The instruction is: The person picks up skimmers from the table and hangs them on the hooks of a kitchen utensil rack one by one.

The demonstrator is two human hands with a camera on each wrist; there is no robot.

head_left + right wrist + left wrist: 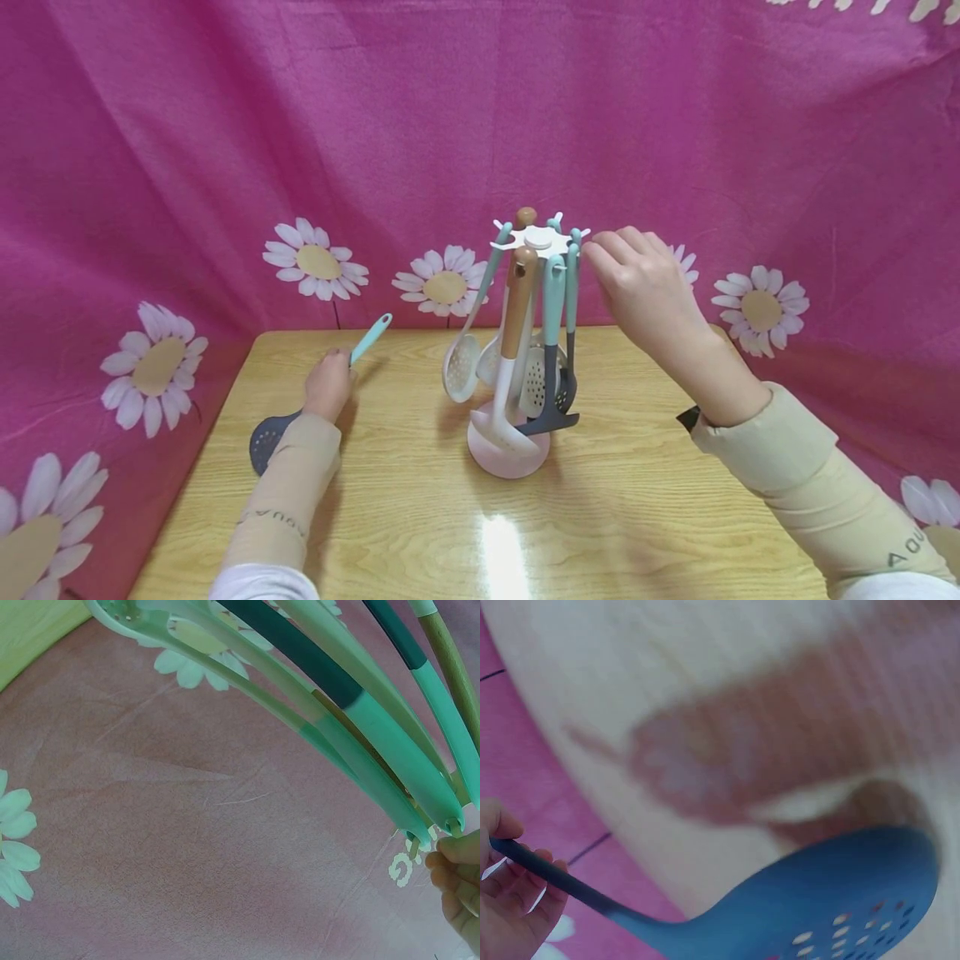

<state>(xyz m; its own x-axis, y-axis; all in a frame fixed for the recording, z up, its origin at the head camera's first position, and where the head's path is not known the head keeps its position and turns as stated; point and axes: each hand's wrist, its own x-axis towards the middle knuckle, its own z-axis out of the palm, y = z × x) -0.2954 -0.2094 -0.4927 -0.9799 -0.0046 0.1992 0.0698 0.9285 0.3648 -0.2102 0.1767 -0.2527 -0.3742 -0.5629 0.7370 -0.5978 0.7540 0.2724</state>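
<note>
My left hand grips a skimmer with a mint handle and a dark, perforated head, low over the left of the table. In the left wrist view the skimmer looks blue-grey, fingers curled round its neck. A utensil stand with a white hooked top and a pink base bears several hanging utensils. My right hand is at the top's right edge, its fingertips pinching a hook arm beside a mint handle; the grip is partly cut off in the right wrist view.
On the stand hang a white ladle with a brown handle, a white skimmer and dark-headed utensils with mint handles. A small black object shows by the right sleeve. Pink flowered cloth surrounds the wooden table.
</note>
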